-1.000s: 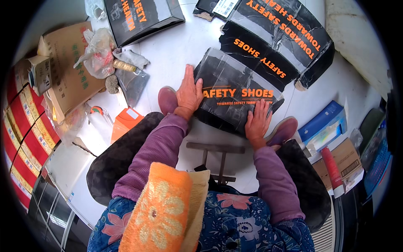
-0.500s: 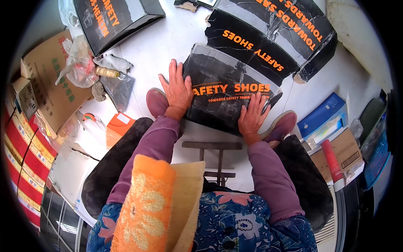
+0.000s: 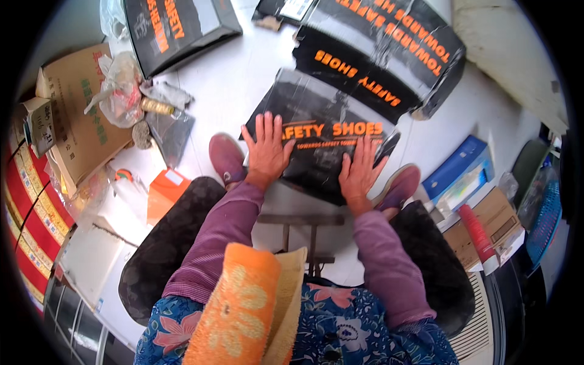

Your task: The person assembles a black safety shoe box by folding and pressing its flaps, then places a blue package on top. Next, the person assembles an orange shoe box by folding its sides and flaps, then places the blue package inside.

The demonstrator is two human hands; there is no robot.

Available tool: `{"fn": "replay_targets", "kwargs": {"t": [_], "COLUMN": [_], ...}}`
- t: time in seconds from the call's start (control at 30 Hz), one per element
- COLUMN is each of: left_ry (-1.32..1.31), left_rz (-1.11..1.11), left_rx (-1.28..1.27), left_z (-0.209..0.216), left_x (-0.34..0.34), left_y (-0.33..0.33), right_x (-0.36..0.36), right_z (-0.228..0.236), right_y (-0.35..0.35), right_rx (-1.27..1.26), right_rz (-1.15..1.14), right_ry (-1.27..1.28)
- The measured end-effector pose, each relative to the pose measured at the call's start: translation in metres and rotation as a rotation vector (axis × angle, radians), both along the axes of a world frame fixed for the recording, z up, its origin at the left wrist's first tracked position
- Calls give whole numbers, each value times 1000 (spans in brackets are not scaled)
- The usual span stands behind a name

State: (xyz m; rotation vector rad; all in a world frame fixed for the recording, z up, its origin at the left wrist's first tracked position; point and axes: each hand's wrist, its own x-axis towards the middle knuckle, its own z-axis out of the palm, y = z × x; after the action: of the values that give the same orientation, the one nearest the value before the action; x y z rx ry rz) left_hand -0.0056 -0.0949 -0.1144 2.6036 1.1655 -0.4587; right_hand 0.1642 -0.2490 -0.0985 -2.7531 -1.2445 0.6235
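On the white floor [image 3: 243,79], between the feet, the black box [image 3: 316,152] lay flat. Both the left hand [image 3: 266,149] and right hand [image 3: 359,170] pressed it, fingers spread, grasping nothing. Likely light, stiff, film-slick; best held by its edges.

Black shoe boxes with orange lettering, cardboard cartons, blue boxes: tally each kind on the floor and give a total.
Black shoe boxes with orange lettering: 4, one under both hands, two behind it, one upper left
Brown cardboard cartons: 2
Blue boxes: 1
Total: 7
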Motion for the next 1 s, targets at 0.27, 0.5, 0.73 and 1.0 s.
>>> {"fn": "replay_targets", "kwargs": {"t": [0.27,0.5,0.73,1.0], "left_ry": [15,33,80,-54], "left_rz": [-33,-16,-6,-13], "left_rx": [-37,-102,-171,-202], "left_z": [-11,-7,18,8], "left_x": [10,11,10,40], "left_y": [13,14,15,44], "right_x": [52,118,176,184], "right_z": [8,31,-17,-53], "right_y": [41,116,164,155], "right_rx": [201,447,-13,64], "right_rz": [-276,-198,-46,-22], "right_ry": [-65,-248,-133,-132]}}
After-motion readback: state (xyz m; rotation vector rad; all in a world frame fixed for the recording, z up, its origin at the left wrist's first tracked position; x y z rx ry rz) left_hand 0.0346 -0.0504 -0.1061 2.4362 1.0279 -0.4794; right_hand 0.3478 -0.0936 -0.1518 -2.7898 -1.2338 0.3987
